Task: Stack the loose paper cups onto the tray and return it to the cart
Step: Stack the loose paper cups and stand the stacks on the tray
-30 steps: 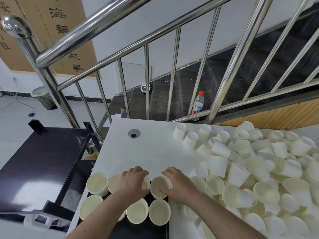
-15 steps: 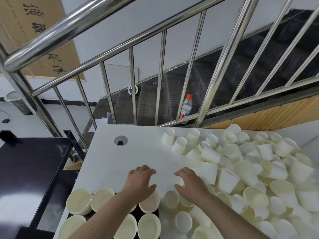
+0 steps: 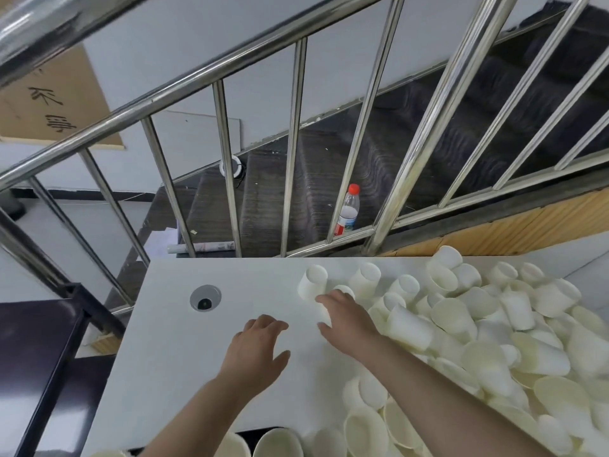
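A big heap of loose white paper cups (image 3: 494, 341) covers the right half of the white table (image 3: 184, 357). At the bottom edge a strip of the dark tray (image 3: 260, 431) shows, with upright cups (image 3: 278, 443) standing on it. My left hand (image 3: 255, 347) hovers low over bare tabletop, fingers spread and holding nothing. My right hand (image 3: 346, 319) is further out at the heap's left edge, with fingers and thumb curled round an upside-down cup (image 3: 324, 315). Another upside-down cup (image 3: 313, 282) stands just beyond it.
The dark cart (image 3: 33, 357) stands left of the table, lower down. A round cable hole (image 3: 205, 297) sits in the tabletop. A steel stair railing (image 3: 293, 153) runs behind the table, with a red-capped bottle (image 3: 347, 211) on the steps beyond.
Both hands left the cups on the tray and moved forward across the table. My right hand reached the far edge of the heap and closed round a cup; the view tilted up.
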